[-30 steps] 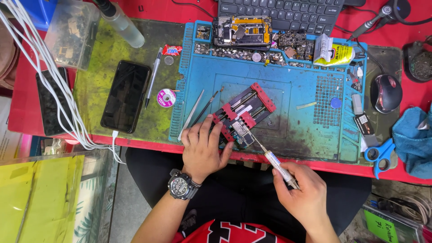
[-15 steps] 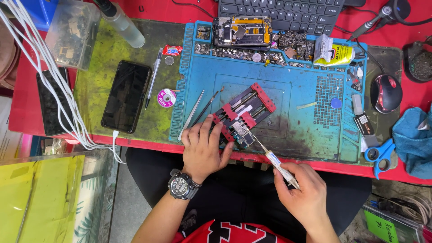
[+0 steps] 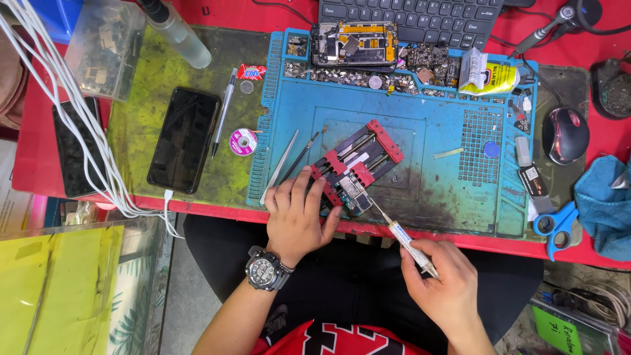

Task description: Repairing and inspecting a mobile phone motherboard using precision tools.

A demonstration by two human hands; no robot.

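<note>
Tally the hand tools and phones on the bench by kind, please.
Phones: 2, black and dark
Tweezers: 1
Brush: 1
Pen: 1
Scissors: 1
Syringe in right hand: 1
Total: 7

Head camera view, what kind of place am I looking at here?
Most likely a phone repair bench. A blue repair mat carries a red clamp holder gripping a small circuit board, an opened phone lies at the mat's top edge, and the right hand holds a syringe to the board.
</note>
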